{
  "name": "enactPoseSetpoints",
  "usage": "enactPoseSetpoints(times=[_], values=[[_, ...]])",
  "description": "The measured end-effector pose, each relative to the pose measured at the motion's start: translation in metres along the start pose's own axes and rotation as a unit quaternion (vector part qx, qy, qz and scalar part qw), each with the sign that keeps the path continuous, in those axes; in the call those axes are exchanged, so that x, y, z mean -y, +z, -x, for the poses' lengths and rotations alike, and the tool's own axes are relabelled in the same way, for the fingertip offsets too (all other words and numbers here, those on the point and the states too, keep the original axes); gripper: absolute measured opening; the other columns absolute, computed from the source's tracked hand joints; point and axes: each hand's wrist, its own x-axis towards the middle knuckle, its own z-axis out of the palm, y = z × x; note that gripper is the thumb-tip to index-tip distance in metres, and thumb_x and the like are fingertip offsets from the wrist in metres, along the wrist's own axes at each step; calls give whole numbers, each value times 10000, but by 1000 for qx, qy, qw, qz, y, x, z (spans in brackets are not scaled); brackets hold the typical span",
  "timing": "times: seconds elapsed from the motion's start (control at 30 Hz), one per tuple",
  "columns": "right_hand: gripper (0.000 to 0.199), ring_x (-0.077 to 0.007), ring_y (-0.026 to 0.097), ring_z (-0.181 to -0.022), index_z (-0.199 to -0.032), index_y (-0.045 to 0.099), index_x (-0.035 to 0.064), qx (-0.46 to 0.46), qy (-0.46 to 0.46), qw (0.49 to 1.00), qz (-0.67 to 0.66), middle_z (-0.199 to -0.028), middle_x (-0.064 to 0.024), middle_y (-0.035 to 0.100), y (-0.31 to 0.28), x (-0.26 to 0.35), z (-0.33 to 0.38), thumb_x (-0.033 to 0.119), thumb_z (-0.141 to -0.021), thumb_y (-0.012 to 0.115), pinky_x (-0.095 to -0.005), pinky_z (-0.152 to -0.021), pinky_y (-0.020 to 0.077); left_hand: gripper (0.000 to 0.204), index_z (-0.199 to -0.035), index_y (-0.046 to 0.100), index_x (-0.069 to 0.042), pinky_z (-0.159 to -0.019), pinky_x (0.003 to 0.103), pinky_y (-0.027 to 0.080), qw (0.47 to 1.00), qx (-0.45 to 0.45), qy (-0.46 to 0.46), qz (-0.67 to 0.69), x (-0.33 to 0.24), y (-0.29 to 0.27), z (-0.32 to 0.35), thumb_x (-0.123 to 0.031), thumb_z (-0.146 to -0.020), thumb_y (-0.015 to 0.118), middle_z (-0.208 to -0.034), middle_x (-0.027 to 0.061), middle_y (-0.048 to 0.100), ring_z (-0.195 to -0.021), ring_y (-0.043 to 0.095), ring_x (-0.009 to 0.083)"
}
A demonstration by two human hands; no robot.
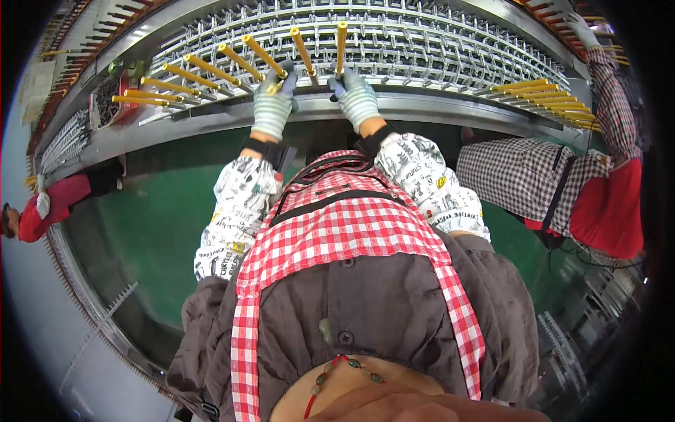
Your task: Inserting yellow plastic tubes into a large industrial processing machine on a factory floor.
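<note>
My left hand (273, 107), in a pale striped glove with grey fingertips, is at the near edge of a metal rack (394, 53). Its fingers close at the lower end of a slanting yellow rod (263, 55). In a matching glove, my right hand (357, 100) pinches the base of an upright yellow rod (342, 43). Between the hands, another yellow rod (301, 49) leans outward on a metal stem. Several more yellow rods (204, 70) fan out to the left of my left hand. What lies inside my fingertips is partly hidden.
More yellow rods (538, 95) line the rack's right end. A person in a checked apron (520, 176) stands at right, with a gloved hand (582, 29) over another rack. Another person in red (53, 204) is at far left. A metal rail (436, 109) runs before me, above green floor (155, 239).
</note>
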Motion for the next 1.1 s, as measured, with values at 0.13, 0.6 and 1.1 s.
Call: enactPoseSetpoints(times=[0.13,0.6,1.1], values=[[451,-312,618,-858,-1221,469,105,-64,-120,982,-128,-1150,-148,569,-24,1,62,241,-811,597,-388,-753,481,398,-1188,512,-27,-582,253,464,969,-10,26,244,16,-15,60,-283,-889,566,-1028,96,612,-632,552,86],[320,-136,604,-621,-1103,579,37,-123,-41,892,-433,-805,-72,633,-24,-13,56,255,-869,588,-260,-572,473,382,-1268,442,-29,-460,165,358,952,231,9,202,-56,-23,97,-174,-916,469,-1199,86,552,-484,408,25],[348,-290,638,-765,-1184,512,106,-91,15,994,-58,-954,-162,642,-2,-25,24,147,-841,558,-377,-682,494,285,-1134,531,-11,-372,152,289,963,20,200,181,-169,-222,48,-201,-928,478,-962,92,644,-398,314,3]])
